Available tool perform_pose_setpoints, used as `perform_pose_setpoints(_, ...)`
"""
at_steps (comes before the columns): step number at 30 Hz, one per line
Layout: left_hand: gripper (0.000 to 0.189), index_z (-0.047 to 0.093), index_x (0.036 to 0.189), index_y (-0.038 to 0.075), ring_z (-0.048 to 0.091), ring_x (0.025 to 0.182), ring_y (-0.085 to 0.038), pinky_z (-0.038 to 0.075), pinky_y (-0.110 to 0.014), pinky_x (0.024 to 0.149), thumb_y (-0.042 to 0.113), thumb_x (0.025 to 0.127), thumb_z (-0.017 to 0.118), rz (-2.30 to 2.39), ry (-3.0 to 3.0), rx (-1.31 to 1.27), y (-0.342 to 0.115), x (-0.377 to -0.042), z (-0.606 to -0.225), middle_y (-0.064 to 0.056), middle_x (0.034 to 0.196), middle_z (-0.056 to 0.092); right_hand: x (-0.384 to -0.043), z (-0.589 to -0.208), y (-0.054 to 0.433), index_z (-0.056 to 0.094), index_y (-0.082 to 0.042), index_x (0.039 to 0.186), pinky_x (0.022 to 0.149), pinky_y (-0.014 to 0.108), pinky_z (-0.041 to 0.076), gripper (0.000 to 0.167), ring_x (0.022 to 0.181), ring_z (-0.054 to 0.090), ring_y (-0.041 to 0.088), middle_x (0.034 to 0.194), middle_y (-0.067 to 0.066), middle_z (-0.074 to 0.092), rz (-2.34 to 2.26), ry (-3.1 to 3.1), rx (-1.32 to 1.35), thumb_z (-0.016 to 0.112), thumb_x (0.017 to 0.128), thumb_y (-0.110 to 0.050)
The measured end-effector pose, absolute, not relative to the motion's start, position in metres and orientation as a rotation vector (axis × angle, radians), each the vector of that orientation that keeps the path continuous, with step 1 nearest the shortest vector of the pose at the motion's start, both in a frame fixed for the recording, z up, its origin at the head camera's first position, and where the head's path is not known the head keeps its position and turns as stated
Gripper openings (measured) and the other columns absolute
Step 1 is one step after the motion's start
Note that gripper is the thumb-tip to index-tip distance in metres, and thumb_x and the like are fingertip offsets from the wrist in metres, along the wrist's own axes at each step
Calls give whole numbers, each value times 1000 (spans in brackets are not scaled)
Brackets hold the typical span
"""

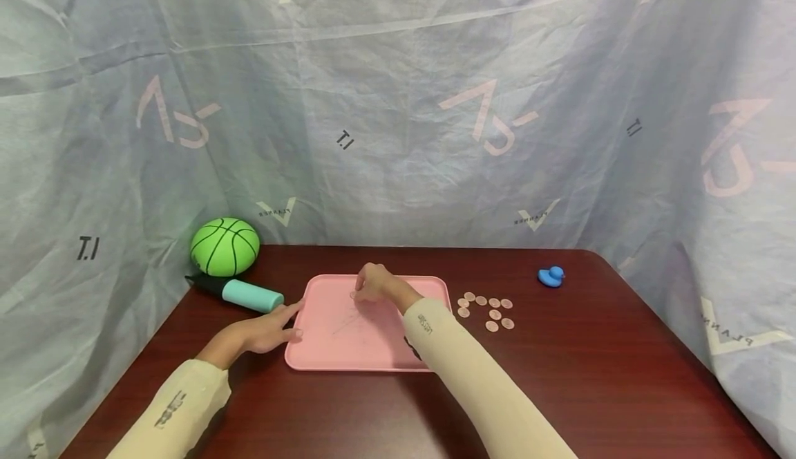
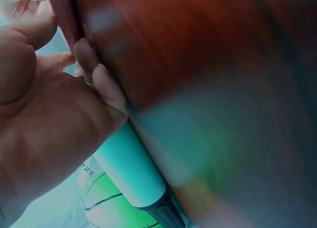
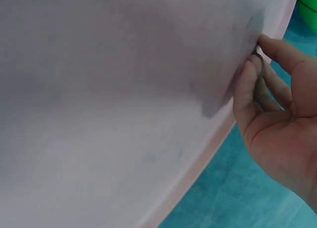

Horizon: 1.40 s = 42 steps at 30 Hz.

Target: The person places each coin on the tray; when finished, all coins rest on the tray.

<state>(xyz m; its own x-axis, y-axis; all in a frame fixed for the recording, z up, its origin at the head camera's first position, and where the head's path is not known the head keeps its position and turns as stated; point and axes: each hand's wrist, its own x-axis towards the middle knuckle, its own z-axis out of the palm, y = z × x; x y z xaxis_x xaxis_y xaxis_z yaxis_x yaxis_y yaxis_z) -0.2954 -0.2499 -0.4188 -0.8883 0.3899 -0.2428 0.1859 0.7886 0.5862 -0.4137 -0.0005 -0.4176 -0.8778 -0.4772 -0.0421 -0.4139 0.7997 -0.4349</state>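
Cream-sleeved left hand (image 1: 267, 331): thumb and forefinger are spread and touch the left rim of a pink, shallow, round-cornered tray (image 1: 348, 352). Right hand (image 1: 378, 285): fingertips pinch one small, round, pale disc (image 1: 353, 295) over the tray. Lettering: mirrored "PLANNER" and "T.I" mark the grey fabric curtain (image 1: 398, 189); sleeve print is illegible. Disc: thin, partly hidden by fingers. Pinkish round discs (image 1: 494, 303) lie loose right of the tray, on a dark red-brown table (image 1: 591, 376).
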Motion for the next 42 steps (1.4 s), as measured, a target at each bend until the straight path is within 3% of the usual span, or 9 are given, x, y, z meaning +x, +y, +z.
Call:
perform_pose_setpoints(9,74,15,157,-2,8,145,-52,15,-67,111,28,102,55,811,2616,424,-248,-295,-417,-36,157,14,-414,-424,-3,74,-10,89,79,29,52,23,94,65,17,94,2,71,-682,2906,-682,76,89,-32)
perform_pose_setpoints(16,76,14,157,-1,7,145,-52,15,-68,111,30,102,56,810,2606,414,-249,-297,-418,-35,157,14,-414,-425,0,73,-14,95,71,24,49,20,78,60,10,80,-4,66,-724,2859,-714,76,89,-32)
perform_pose_setpoints(22,76,14,157,-2,6,145,-52,14,-67,112,29,102,56,819,2599,419,-250,-298,-417,-35,157,13,-414,-422,10,73,-13,104,76,24,48,24,82,57,10,80,-5,66,-698,2849,-708,79,83,-24)
perform_pose_setpoints(32,76,13,156,-4,6,145,-52,14,-66,112,29,102,56,810,2597,439,-252,-299,-418,-35,157,14,-406,-404,46,73,-10,106,76,26,52,21,86,69,11,93,2,75,-761,2739,-866,75,87,-19)
perform_pose_setpoints(42,76,13,155,-7,9,144,-53,15,-66,111,28,102,56,826,2596,464,-251,-299,-419,-37,155,15,-386,-378,102,73,-5,105,76,30,53,24,81,68,12,86,-2,73,-829,2753,-1093,75,85,-18)
